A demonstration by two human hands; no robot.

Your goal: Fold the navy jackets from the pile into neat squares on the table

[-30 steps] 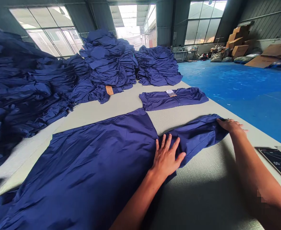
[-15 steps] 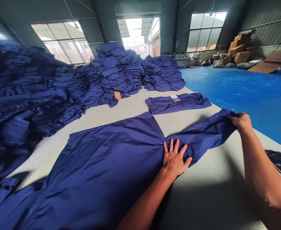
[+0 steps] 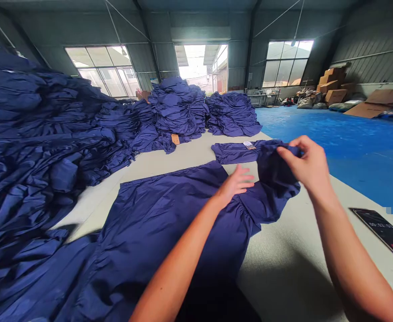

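Note:
A navy garment [image 3: 169,223] of thin, wrinkled cloth lies spread over the pale table. Its sleeve [image 3: 273,188] is lifted at the right and bends up off the surface. My right hand [image 3: 308,161] pinches the sleeve's end between thumb and fingers. Just above the garment, close to where the sleeve joins the body, my left hand [image 3: 236,183] hovers with its fingers apart and holds nothing. Behind the raised sleeve, and partly hidden by it, lies a folded navy garment [image 3: 233,153] with a white tag [image 3: 249,145] on top.
Large heaps of navy garments [image 3: 48,120] fill the left side, with more stacks [image 3: 179,107] at the table's far end. An orange-brown tag [image 3: 175,139] hangs there. A phone showing a timer [image 3: 380,230] lies at the right edge. Beyond are blue floor [image 3: 350,147] and cardboard boxes [image 3: 333,89].
My right hand has raised the sleeve end and brought it left, folding the sleeve upward. My left hand has come up off the cloth and moved slightly left. The view has tilted up.

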